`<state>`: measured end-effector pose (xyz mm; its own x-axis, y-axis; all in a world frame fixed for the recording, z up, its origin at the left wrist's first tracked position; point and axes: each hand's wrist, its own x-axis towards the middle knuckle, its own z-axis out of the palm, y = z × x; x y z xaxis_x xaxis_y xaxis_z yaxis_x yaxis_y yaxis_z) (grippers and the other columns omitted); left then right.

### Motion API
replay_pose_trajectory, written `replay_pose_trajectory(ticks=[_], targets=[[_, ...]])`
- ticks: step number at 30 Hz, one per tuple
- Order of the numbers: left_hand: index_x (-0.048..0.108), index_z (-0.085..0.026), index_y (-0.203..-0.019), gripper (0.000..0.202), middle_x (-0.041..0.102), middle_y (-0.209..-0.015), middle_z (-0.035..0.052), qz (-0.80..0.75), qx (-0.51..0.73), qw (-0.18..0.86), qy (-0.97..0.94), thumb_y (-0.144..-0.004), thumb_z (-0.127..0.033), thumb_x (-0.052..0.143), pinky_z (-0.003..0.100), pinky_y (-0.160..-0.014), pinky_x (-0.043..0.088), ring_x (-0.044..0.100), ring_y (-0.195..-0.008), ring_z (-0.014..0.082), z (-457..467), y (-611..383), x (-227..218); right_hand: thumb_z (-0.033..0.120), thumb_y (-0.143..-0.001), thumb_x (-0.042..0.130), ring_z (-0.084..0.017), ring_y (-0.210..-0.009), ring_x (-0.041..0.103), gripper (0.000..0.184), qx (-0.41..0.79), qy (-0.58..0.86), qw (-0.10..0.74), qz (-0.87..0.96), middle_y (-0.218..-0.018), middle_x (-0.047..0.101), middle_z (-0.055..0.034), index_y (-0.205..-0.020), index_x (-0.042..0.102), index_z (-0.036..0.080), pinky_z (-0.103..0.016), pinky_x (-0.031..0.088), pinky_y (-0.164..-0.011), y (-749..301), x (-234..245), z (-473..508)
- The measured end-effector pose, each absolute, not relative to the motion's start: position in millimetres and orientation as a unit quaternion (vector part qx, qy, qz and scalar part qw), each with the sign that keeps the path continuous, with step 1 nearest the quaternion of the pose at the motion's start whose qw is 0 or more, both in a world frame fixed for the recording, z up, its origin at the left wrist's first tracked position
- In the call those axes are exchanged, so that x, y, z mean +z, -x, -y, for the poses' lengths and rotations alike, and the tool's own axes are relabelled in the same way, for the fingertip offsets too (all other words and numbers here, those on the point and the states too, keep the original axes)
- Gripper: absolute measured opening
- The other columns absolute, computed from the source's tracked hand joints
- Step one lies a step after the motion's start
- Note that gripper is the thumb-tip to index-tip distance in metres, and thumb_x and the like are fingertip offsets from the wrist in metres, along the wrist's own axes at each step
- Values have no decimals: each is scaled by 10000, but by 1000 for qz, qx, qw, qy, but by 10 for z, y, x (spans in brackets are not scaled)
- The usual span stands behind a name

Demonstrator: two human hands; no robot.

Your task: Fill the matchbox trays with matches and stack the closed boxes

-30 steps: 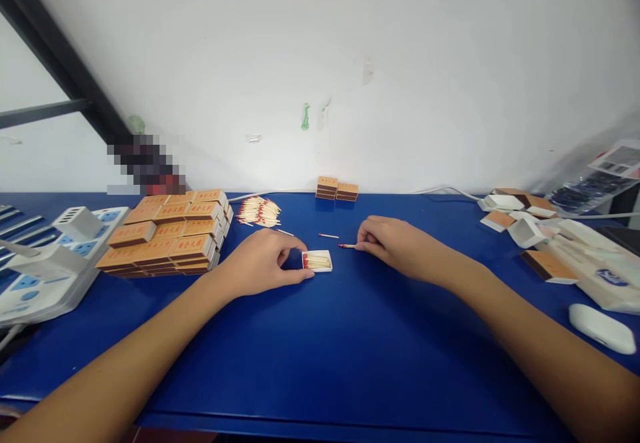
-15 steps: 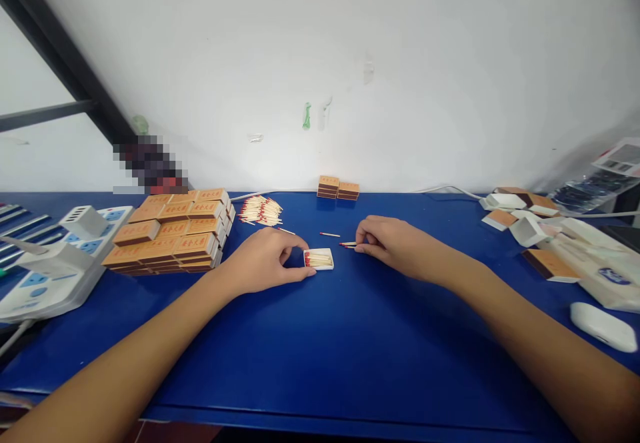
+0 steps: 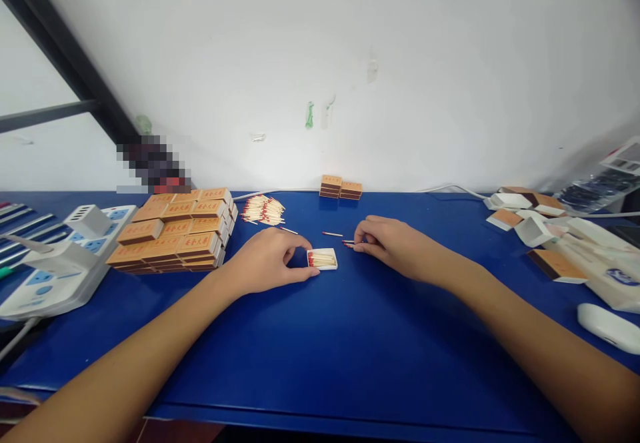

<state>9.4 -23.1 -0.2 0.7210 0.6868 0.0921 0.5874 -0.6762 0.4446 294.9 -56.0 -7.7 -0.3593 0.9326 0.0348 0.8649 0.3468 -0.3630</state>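
Note:
My left hand (image 3: 273, 261) grips the left end of a small white matchbox tray (image 3: 329, 267) between thumb and fingers. Red-tipped matches (image 3: 323, 258) lie inside the tray, heads to the left. To its right, my right hand (image 3: 385, 237) is closed in a pinch on a few matches (image 3: 349, 243), their red heads sticking out to the left; the fingers hide the rest. One loose match (image 3: 333, 234) lies on the blue table between the hands. Another match (image 3: 289, 231) rests just behind my left hand.
A pile of matches (image 3: 263, 210) lies behind my left hand. Stacked matchboxes (image 3: 175, 233) stand left, near a power strip (image 3: 75, 269). More matchboxes (image 3: 331, 187) sit by the wall. At right are box parts (image 3: 533, 231), a soft pack (image 3: 600, 263) and a white case (image 3: 607, 327).
The whole view has shifted slightly, with things appearing a little further right. My right fingers have closed in further over the matches. The left hand keeps its grip on the tray.

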Motion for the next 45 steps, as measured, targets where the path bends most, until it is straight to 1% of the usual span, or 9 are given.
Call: replay_pose_trajectory(ticks=[6,12,20,26,29,32,36,41,45], targets=[[791,-234,-1078,369,553,-634,-49,-360,121,174,-908,-872,-535,738,270,-592,308,486,-581,117,252,-112,-4,324,-1031,507,-213,-869,604,198,150,568,116,801,-994,670,-73,-916,628,217,-323,420,-745,-2900,-38,589],[790,-253,-1082,346,556,-639,-41,-394,126,146,-899,-863,-518,749,275,-578,284,486,-585,130,319,-164,-12,324,-1031,533,-183,-797,589,157,134,532,205,810,-950,654,-49,-956,629,225,-300,417,-703,-2719,21,716],[779,-224,-1095,346,598,-664,-21,-359,130,113,-917,-898,-502,723,277,-599,315,519,-594,147,415,-230,-29,275,-1049,533,-160,-742,588,122,100,530,142,830,-1028,653,-51,-986,620,219,-297,379,-649,-2423,-48,781],[781,-232,-1112,355,591,-650,-29,-370,126,126,-912,-885,-501,740,275,-603,312,513,-590,143,394,-205,-25,306,-1043,536,-169,-769,582,162,81,534,200,817,-984,652,-49,-999,668,224,-305,401,-690,-2645,-53,701],[787,-241,-1098,347,585,-651,-31,-379,125,134,-907,-879,-506,742,274,-598,299,511,-592,138,373,-185,-8,350,-1007,585,-188,-786,582,161,77,575,174,795,-998,652,-62,-1023,677,219,-320,418,-704,-2853,-93,599],[792,-243,-1079,332,581,-648,-31,-381,122,135,-907,-887,-507,731,276,-589,283,505,-588,136,356,-182,1,338,-1006,565,-200,-825,597,166,125,580,149,791,-988,659,-66,-978,664,208,-320,432,-721,-2959,-160,511],[791,-237,-1085,333,585,-649,-31,-375,124,128,-910,-886,-498,735,277,-594,288,507,-585,137,357,-184,-1,320,-1020,546,-191,-823,591,178,134,556,175,802,-944,661,-54,-929,650,208,-307,424,-721,-2867,-225,447],[787,-239,-1086,312,579,-630,-39,-366,127,122,-914,-884,-474,747,276,-597,297,499,-564,135,386,-179,-1,281,-987,635,-180,-799,578,107,99,566,215,790,-944,647,-47,-921,657,200,-304,420,-711,-2663,-283,362],[791,-243,-1064,306,587,-642,-35,-365,124,128,-914,-882,-485,747,275,-599,299,509,-579,138,366,-169,-2,290,-970,681,-187,-836,591,97,116,566,233,782,-967,631,-52,-960,680,193,-312,442,-742,-2630,-305,294]])
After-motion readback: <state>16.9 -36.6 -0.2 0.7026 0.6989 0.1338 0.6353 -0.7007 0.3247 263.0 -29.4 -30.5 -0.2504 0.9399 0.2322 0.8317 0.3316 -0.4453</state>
